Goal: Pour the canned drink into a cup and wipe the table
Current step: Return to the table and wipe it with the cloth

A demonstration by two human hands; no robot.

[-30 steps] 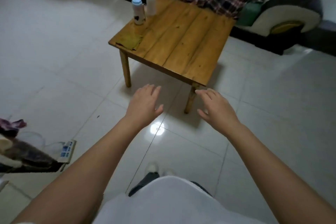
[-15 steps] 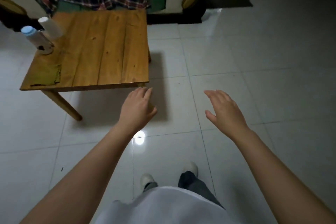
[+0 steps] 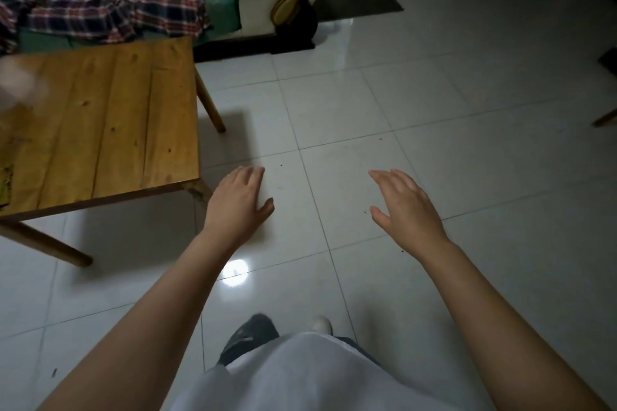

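A low wooden table [image 3: 110, 130] fills the left of the head view. At its left edge a pale blurred shape [image 3: 16, 80] shows; I cannot tell whether it is the cup or the can. A sliver of green cloth [image 3: 5, 182] lies at the table's left front edge. My left hand [image 3: 238, 202] hovers open over the floor just right of the table's near corner. Further right, my right hand [image 3: 405, 207] hangs over the tiles with fingers spread and holds nothing.
A sofa [image 3: 277, 0] with a plaid blanket [image 3: 110, 7] stands behind the table. White floor tiles [image 3: 434, 110] stretch to the right. A dark mat [image 3: 360, 0] lies by a doorway. A wooden furniture leg [image 3: 606, 118] pokes in at the right edge.
The view has swung to the right, so the table slid left and the can, cup and most of the cloth left the frame. Both hands stay open, held out in front.
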